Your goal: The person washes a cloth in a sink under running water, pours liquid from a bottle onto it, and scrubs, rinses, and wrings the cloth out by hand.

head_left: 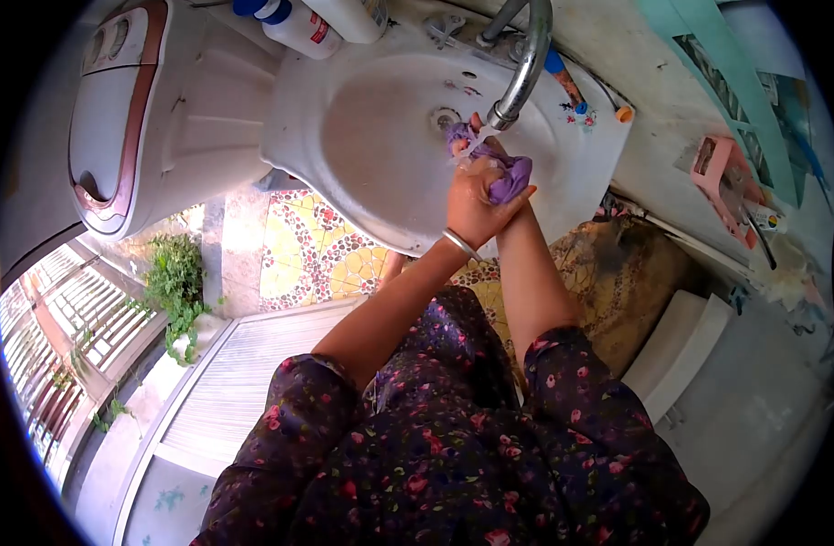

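Observation:
A bunched purple cloth (510, 181) is squeezed between my two hands over the right part of the white sink (371, 173). My left hand (476, 202), with a silver bangle at the wrist, closes round the cloth from the near left side. My right hand (519, 202) lies against it from below and the right; its fingers are partly hidden by the cloth and my left hand. Water runs from the curved metal faucet (529, 77) onto the cloth and my fingers. The drain (445, 118) shows just left of the cloth.
White bottles (300, 32) with blue caps stand on the sink's back left rim. A blue-handled brush (565, 80) lies at the back right. A washing machine (116, 109) is at the left, a pink holder (728, 187) on the right wall, and a patterned tile floor (317, 246) below.

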### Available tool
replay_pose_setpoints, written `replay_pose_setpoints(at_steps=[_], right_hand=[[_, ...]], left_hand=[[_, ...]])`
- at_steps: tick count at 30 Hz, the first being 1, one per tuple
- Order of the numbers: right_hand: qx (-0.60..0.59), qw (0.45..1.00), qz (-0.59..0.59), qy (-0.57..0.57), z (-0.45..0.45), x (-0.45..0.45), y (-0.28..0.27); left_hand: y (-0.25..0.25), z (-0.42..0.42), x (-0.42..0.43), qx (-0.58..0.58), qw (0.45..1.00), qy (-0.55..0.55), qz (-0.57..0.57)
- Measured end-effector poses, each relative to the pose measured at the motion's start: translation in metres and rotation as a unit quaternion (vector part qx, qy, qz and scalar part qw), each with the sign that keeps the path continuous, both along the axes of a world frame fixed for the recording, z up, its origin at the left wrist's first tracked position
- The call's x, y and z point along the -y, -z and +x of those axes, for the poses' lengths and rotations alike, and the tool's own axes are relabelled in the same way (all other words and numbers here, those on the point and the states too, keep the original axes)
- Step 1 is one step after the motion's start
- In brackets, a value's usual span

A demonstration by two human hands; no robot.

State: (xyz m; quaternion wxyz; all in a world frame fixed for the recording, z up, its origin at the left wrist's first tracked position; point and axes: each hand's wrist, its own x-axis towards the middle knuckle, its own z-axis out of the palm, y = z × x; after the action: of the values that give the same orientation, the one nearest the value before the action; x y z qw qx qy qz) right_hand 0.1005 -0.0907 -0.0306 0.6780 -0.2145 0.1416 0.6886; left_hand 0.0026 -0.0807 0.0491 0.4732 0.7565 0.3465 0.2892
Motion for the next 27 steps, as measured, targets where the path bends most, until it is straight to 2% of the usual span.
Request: replay_pose_setpoints(at_steps=[1, 2, 4, 5, 6, 7, 8, 9, 11, 12, 13, 14, 15, 16, 18, 19, 21, 22, 24, 25, 27], right_hand=[[0.037, 0.999, 0.007, 0.022, -0.012, 0.002, 0.001], [0.075, 0.996, 0.012, 0.045, -0.024, 0.004, 0.002], [0.157, 0.968, -0.168, 0.099, -0.046, -0.005, -0.022], [0.232, 0.939, -0.239, 0.087, -0.048, -0.005, -0.023], [0.233, 0.939, -0.240, 0.085, -0.044, -0.003, -0.016], [0.224, 0.943, -0.229, 0.090, -0.040, -0.005, -0.008], [0.214, 0.948, -0.216, 0.096, -0.036, -0.008, 0.000], [0.208, 0.954, -0.175, 0.123, -0.033, -0.007, -0.007], [0.110, 0.993, -0.036, 0.025, -0.006, 0.018, 0.047], [0.082, 0.996, 0.018, -0.012, 0.001, 0.026, 0.070], [0.139, 0.983, -0.115, 0.024, -0.018, 0.012, 0.031], [0.196, 0.947, -0.249, 0.060, -0.044, -0.001, -0.027], [0.260, 0.908, -0.327, 0.023, -0.053, 0.000, -0.051], [0.255, 0.920, -0.299, 0.005, -0.058, 0.003, -0.058], [0.262, 0.926, -0.272, 0.009, -0.047, 0.005, -0.058], [0.265, 0.927, -0.261, 0.038, -0.037, 0.008, -0.046], [0.300, 0.917, -0.236, 0.113, -0.016, 0.022, -0.028], [0.360, 0.877, -0.296, 0.113, -0.009, 0.026, -0.023], [0.415, 0.810, -0.408, -0.078, 0.007, 0.029, -0.014], [0.415, 0.810, -0.407, -0.078, 0.002, 0.023, -0.019], [0.430, 0.773, -0.442, -0.146, -0.011, 0.012, -0.016]], left_hand=[[0.003, 0.005, -0.008, -0.022, 0.996, -0.049, -0.070], [0.009, 0.008, -0.030, -0.020, 0.996, -0.052, -0.067], [0.024, 0.005, -0.070, -0.081, 0.966, -0.150, -0.194], [0.028, 0.003, -0.070, -0.079, 0.966, -0.152, -0.196], [0.034, 0.001, -0.069, -0.110, 0.968, -0.171, -0.144], [0.046, -0.003, -0.067, -0.143, 0.967, -0.190, -0.089], [0.059, -0.008, -0.054, -0.075, 0.981, -0.180, -0.007], [0.045, -0.008, -0.038, -0.056, 0.984, -0.167, 0.006], [0.026, -0.011, -0.019, -0.039, 0.987, -0.155, 0.015], [0.023, -0.011, -0.020, -0.072, 0.983, -0.156, -0.068], [0.023, -0.010, -0.020, -0.103, 0.971, -0.155, -0.153], [0.031, -0.011, -0.038, -0.100, 0.971, -0.154, -0.155], [0.045, -0.015, -0.072, -0.159, 0.973, -0.099, -0.133], [0.055, -0.019, -0.094, -0.215, 0.969, -0.045, -0.108], [0.053, -0.026, -0.111, -0.208, 0.974, 0.021, 0.083], [0.059, -0.030, -0.125, -0.207, 0.974, 0.022, 0.086], [0.075, -0.033, -0.142, -0.322, 0.945, -0.055, 0.028], [0.088, -0.033, -0.143, -0.321, 0.945, -0.054, 0.027], [0.116, -0.035, -0.136, -0.415, 0.885, -0.117, 0.178], [0.115, -0.029, -0.125, -0.441, 0.874, -0.107, 0.175], [0.097, -0.018, -0.078, -0.421, 0.885, -0.107, 0.166]])
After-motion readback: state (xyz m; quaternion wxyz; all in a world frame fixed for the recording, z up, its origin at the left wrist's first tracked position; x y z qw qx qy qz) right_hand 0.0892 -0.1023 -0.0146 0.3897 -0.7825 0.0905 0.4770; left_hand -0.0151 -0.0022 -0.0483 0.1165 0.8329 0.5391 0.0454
